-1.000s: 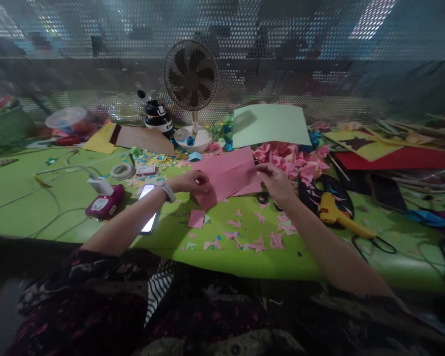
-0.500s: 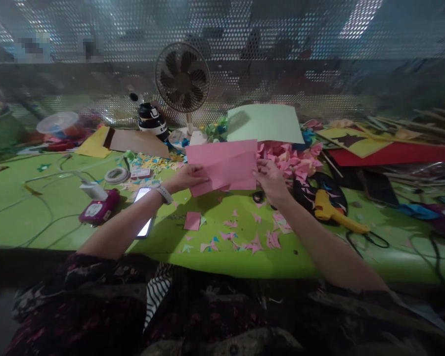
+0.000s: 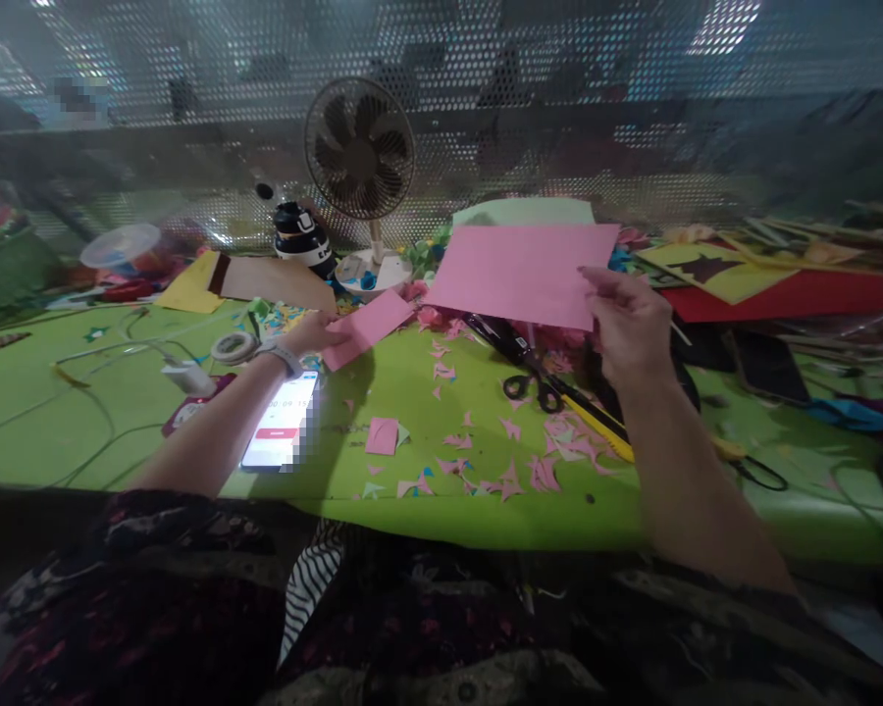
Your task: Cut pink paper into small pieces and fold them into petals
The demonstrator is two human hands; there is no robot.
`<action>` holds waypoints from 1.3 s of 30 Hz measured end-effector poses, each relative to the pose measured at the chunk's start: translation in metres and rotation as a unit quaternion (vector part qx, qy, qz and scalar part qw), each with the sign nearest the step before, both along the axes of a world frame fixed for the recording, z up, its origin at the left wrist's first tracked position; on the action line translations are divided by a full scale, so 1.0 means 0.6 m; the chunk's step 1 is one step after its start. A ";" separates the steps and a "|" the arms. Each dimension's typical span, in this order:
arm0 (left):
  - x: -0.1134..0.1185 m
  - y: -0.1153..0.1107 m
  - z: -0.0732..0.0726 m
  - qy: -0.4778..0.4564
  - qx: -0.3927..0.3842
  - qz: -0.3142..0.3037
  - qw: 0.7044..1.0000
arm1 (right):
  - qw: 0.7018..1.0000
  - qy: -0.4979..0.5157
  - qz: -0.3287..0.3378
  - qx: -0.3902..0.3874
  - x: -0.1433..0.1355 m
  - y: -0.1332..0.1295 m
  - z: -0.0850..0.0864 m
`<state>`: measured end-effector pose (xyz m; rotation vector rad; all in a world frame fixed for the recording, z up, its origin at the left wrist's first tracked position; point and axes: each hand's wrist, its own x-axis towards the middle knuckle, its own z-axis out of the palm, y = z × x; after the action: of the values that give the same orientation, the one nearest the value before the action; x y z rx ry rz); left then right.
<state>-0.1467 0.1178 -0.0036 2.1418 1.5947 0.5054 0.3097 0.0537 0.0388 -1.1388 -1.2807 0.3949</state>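
Observation:
My left hand grips one end of a narrow pink paper strip, tilted up over the green table. My right hand pinches the right edge of a larger pink paper sheet, raised in front of a pale green sheet. Below the pink sheet lie black-handled scissors and a yellow cutter. A small pink paper square and several pink scraps lie nearer me. Beside my left forearm is a lit phone.
A fan and a black-and-white bottle stand at the back. Left are a tape roll, a white plug and cables. Right are red paper, yellow paper and a dark phone.
My hands have moved apart, each now with its own pink piece. The larger sheet has gone up and right, the strip left. The scissors and cutter have come into view.

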 end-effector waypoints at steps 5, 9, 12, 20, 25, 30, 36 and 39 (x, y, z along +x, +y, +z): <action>0.055 -0.066 0.025 0.088 0.194 0.020 0.977 | 0.971 0.053 0.140 -0.186 -0.035 -0.015 -0.017; 0.112 -0.161 0.045 0.103 0.290 -0.184 0.934 | 0.924 0.048 0.212 -0.313 -0.080 -0.035 -0.032; 0.128 -0.208 0.036 0.102 0.261 -0.246 0.928 | 0.887 -0.002 0.242 -0.394 -0.097 -0.047 -0.034; 0.099 -0.216 0.006 -0.097 -0.050 -0.220 0.969 | 0.857 -0.357 0.258 -0.267 -0.084 -0.068 -0.009; 0.098 -0.214 0.008 -0.122 -0.094 -0.124 0.980 | 0.775 -0.383 0.408 -0.293 -0.101 -0.090 0.000; 0.104 -0.204 0.006 -0.115 -0.063 -0.030 0.991 | 0.837 -0.304 0.304 -0.339 -0.126 -0.092 -0.035; 0.161 -0.262 0.021 0.079 0.221 -0.040 0.971 | 0.866 -0.261 0.247 -0.347 -0.138 -0.076 -0.065; 0.209 -0.304 0.007 0.185 0.232 -0.128 0.946 | 0.868 -0.275 0.242 -0.336 -0.140 -0.070 -0.066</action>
<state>-0.0214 -0.0646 0.0004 2.8964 1.4428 0.4438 0.2260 0.0119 -0.0010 -1.5720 -2.0357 1.0001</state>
